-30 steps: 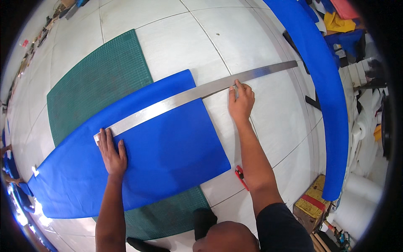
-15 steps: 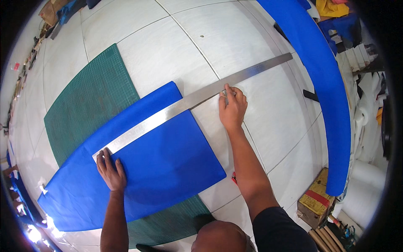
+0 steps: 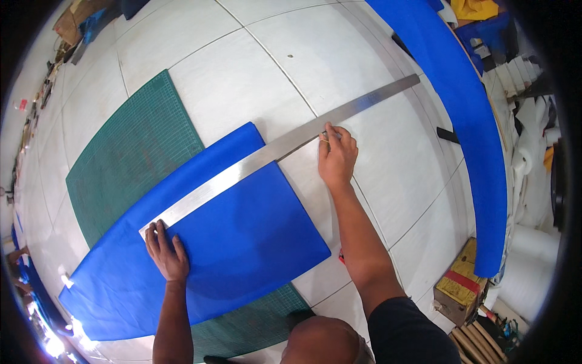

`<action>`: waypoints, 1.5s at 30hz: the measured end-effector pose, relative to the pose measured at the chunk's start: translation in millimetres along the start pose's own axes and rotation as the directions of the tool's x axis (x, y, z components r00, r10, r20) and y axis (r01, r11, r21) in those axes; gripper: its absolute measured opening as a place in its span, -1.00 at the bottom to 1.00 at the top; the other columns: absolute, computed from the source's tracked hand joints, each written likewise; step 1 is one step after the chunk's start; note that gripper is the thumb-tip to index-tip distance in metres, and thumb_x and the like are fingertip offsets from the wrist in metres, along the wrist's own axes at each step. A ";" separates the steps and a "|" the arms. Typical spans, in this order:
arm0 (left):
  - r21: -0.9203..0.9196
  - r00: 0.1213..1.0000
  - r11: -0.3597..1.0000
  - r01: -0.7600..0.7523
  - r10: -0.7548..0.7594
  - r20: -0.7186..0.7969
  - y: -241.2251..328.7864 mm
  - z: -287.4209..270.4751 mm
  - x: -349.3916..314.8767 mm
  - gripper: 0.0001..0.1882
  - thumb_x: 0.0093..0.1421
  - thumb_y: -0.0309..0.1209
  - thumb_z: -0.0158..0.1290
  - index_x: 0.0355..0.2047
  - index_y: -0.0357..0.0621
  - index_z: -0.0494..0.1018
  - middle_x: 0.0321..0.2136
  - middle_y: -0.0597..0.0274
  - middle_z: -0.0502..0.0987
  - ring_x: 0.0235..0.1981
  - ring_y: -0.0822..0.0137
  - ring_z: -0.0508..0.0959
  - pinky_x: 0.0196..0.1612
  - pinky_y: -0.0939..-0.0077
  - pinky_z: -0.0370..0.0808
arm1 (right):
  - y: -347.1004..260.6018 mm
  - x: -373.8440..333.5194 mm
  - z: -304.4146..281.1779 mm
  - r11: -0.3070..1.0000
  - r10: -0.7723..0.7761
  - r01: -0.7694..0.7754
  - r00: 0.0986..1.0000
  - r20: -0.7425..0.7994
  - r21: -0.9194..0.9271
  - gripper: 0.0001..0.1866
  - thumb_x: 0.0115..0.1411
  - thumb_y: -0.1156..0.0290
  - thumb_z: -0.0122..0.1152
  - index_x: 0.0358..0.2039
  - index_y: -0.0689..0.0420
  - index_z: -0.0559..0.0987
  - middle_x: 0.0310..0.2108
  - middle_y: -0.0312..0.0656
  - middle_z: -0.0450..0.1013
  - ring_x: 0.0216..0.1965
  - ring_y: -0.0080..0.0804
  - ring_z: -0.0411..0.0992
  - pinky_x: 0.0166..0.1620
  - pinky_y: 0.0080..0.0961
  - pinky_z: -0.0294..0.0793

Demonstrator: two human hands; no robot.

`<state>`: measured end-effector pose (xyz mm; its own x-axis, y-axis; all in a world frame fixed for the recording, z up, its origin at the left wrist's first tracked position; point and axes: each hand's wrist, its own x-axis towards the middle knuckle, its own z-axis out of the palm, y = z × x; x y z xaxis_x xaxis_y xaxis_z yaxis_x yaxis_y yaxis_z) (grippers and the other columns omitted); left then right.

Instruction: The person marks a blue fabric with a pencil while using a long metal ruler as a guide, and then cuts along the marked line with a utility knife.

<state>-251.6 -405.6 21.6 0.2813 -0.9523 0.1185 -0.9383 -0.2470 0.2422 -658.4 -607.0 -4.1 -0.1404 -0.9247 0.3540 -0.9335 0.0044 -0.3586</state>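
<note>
A long steel ruler lies slantwise across folded blue fabric, its far right part reaching over the tiles. Near the ruler's left end, my left hand presses with fingers spread, partly on the metal and partly on the cloth. My right hand is closed in a pinch beside the ruler's lower edge, just past the fabric's right side. Something small and dark shows between its fingertips, too little to name. Under the fabric, a green cutting mat sticks out at the upper left and along the bottom.
Pale floor tiles surround the work. A long blue fabric strip curves along the right, above a yellow box with a red band. A small red object lies partly behind my right forearm. At the left edge another person's hand shows.
The view has shifted slightly, so the fabric, mat and left hand appear a little lower and farther right. Both hands keep their places along the ruler.
</note>
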 end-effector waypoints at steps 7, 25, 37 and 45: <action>-0.012 0.998 0.999 -0.042 0.041 -0.037 -1.1 -0.7 0.0 -0.43 0.27 -0.27 0.01 0.27 -0.13 0.29 0.25 -0.09 0.27 0.30 -0.14 0.19 0.36 -0.02 0.08 | 3.2 -1.5 6.2 0.999 -0.034 0.034 0.999 -0.006 -0.039 -0.63 0.31 0.26 0.11 0.08 0.08 0.56 -0.02 -0.12 0.42 -0.02 -0.13 0.37 0.02 -0.19 0.33; -0.055 0.998 0.998 0.012 -0.016 -0.068 -7.8 3.6 -0.4 -0.36 0.17 -0.19 0.09 0.25 -0.15 0.31 0.23 -0.17 0.28 0.28 -0.21 0.24 0.36 -0.08 0.12 | -304.0 -49.8 8.6 0.531 -0.583 -0.243 0.590 0.558 0.812 -0.63 0.45 0.23 -0.08 -0.09 0.26 0.58 -0.29 -0.09 0.56 -0.25 -0.32 0.53 -0.11 -0.46 0.49; -0.196 0.991 0.980 0.020 -0.045 -0.124 -11.1 3.2 -2.9 -0.46 0.16 -0.20 0.10 0.10 -0.21 0.41 0.13 -0.15 0.33 0.28 -0.17 0.24 0.38 -0.02 0.13 | -397.8 -88.0 60.6 0.373 -0.926 0.227 0.150 0.346 0.899 -0.71 0.29 0.25 0.09 -0.29 0.25 0.56 -0.27 0.03 0.55 -0.18 0.07 0.49 -0.09 -0.13 0.46; -0.225 0.988 0.974 0.023 -0.057 -0.146 -10.8 2.9 -4.3 -0.47 0.16 -0.19 0.10 0.09 -0.20 0.43 0.13 -0.13 0.35 0.29 -0.16 0.23 0.39 0.00 0.11 | -402.7 -92.6 68.1 0.322 -0.946 0.398 0.107 0.305 0.859 -0.74 0.29 0.28 0.09 -0.32 0.24 0.55 -0.29 -0.06 0.55 -0.21 -0.03 0.51 -0.14 -0.19 0.48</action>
<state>-243.3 -399.3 15.6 0.3607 -0.9001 0.2442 -0.8621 -0.2219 0.4555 -247.0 -549.1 48.7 0.9689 -0.2195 0.1143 -0.0726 -0.6935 -0.7168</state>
